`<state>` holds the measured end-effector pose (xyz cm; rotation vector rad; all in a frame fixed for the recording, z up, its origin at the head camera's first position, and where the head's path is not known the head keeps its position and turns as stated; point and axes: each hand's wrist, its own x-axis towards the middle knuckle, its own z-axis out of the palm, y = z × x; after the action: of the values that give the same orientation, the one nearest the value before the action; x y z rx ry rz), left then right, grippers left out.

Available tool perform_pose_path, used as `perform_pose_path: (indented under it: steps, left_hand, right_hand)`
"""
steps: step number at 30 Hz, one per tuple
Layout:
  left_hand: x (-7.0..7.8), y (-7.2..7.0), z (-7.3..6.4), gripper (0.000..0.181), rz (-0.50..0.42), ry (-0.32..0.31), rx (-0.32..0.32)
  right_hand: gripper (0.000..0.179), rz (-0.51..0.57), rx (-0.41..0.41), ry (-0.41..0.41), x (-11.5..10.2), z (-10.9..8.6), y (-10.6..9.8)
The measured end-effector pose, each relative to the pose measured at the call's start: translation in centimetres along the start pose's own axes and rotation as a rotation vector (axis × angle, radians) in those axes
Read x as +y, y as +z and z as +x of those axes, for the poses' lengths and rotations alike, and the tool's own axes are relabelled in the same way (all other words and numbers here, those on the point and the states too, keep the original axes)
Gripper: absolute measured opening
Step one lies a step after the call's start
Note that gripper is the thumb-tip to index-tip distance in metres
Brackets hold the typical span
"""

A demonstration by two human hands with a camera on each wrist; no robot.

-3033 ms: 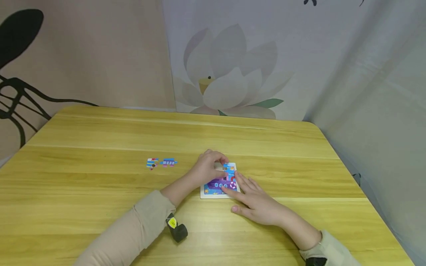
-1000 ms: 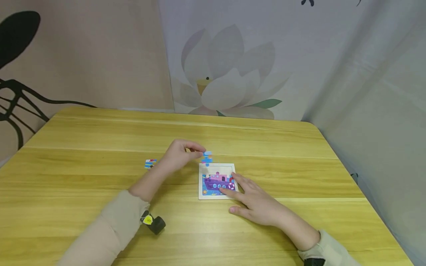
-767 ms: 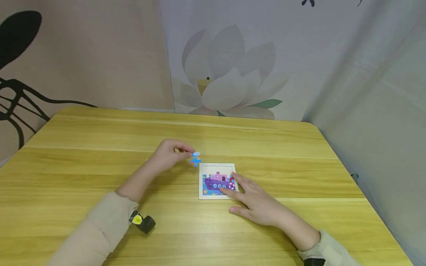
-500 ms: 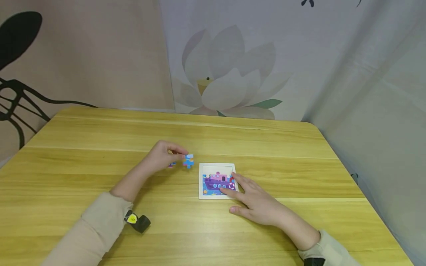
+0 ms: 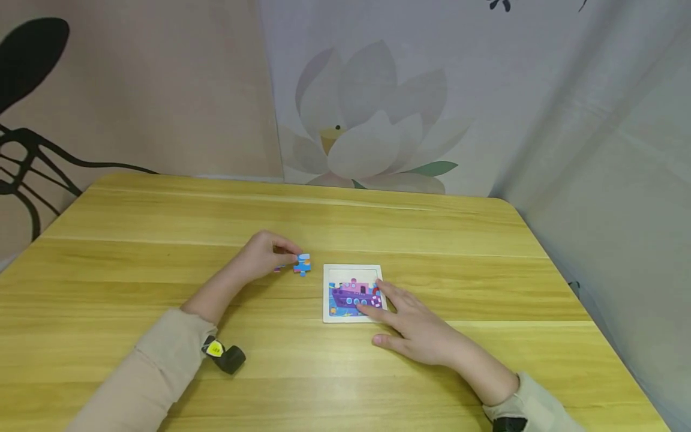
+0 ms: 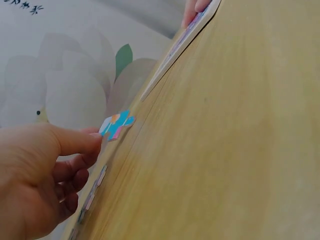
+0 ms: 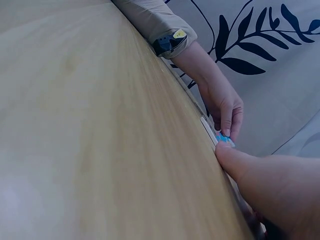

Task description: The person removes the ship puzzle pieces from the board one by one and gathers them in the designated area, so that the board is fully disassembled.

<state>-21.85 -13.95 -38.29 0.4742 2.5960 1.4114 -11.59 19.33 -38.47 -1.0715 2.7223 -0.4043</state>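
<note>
My left hand [image 5: 264, 255] pinches a blue jigsaw piece [image 5: 303, 264] with orange and pink patches, left of the puzzle frame. In the left wrist view that piece [image 6: 118, 125] is tilted, held between thumb and fingers. The white puzzle frame [image 5: 326, 303] lies flat, its lower part filled with a purple and pink ship picture [image 5: 351, 297]; its upper strip is bare. My right hand [image 5: 421, 330] lies with fingers spread over the frame's right side, a fingertip on the picture. Another loose piece [image 5: 278, 269] shows partly under my left hand.
The wooden table [image 5: 345, 378] stretches around the frame. Loose pieces [image 6: 96, 187] lie below the left hand in the left wrist view, seen edge-on. A curtain with a printed flower [image 5: 372, 120] hangs behind the table's far edge.
My left hand has moved left from the frame's top right, carrying the blue jigsaw piece away, then down slightly toward the loose pieces. My right hand has stayed on the frame.
</note>
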Motion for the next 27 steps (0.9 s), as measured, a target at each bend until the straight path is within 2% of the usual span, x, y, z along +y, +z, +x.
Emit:
perform_pose_path:
  steps: [7,13,19,27]
  left_hand:
    - [-0.07,0.19,0.36,0.012,0.048,0.008,-0.025]
    - [-0.38,0.22,0.64,0.012,0.116,0.083,-0.032]
    - [-0.45,0.16,0.50,0.011,0.214,0.178,0.006]
    - [-0.57,0.09,0.57,0.009,0.326,0.229,0.037]
  right_hand:
    - [0.057,0.002,0.003,-0.008,0.02,0.04,0.00]
    - [0.056,0.004,0.007,-0.018,0.10,0.05,0.13]
    - [0.057,0.030,-0.011,-0.010,0.17,-0.01,0.27]
    - [0.057,0.043,-0.011,-0.010,0.25,0.05,0.34]
